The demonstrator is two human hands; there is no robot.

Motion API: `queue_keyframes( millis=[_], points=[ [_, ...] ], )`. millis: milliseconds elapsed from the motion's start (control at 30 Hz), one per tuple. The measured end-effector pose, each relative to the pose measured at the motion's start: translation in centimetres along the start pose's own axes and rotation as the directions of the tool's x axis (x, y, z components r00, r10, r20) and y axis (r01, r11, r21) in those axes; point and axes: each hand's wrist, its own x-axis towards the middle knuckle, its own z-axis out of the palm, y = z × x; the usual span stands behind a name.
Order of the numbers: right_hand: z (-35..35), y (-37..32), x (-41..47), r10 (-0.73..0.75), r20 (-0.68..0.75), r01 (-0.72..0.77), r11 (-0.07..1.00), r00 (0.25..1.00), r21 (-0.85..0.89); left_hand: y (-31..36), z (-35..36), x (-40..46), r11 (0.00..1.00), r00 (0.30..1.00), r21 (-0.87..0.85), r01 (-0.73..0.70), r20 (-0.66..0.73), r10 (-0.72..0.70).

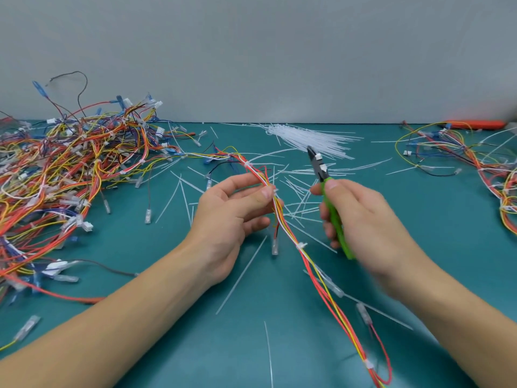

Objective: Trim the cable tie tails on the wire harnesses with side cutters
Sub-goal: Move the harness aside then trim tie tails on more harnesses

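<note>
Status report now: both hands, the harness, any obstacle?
Left hand pinches harness. Right hand holds side cutters, tips clear of harness. Cut tails litter mat; nothing blocking.

Your left hand [235, 208] pinches a red, yellow and white wire harness [291, 233] running from far left toward you, small white cable ties [301, 245] cinched along it, while your right hand [361, 219] grips green-handled side cutters [326, 186], dark tips pointing away, just beside it.
</note>
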Motion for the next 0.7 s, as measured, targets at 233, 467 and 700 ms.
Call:
queue_keyframes(
  millis=[233,467,700],
  points=[
    [-0.3,-0.1,0.1,0.017,0.071,-0.032,0.978,0.997,0.206,0.4,-0.1,0.3,0.997,0.993,0.061,0.055,0.098,-0.061],
    [-2.1,-1.1,0.4,0.095,0.470,-0.361,0.776,0.878,0.517,0.9,-0.6,0.6,0.992,0.994,0.068,0.103,0.010,-0.104],
    [-2.1,-0.2,0.5,0.074,0.713,-0.623,0.555,0.697,0.551,1.6,-1.6,1.0,0.995,0.995,0.050,0.090,0.049,-0.092]
  ],
)
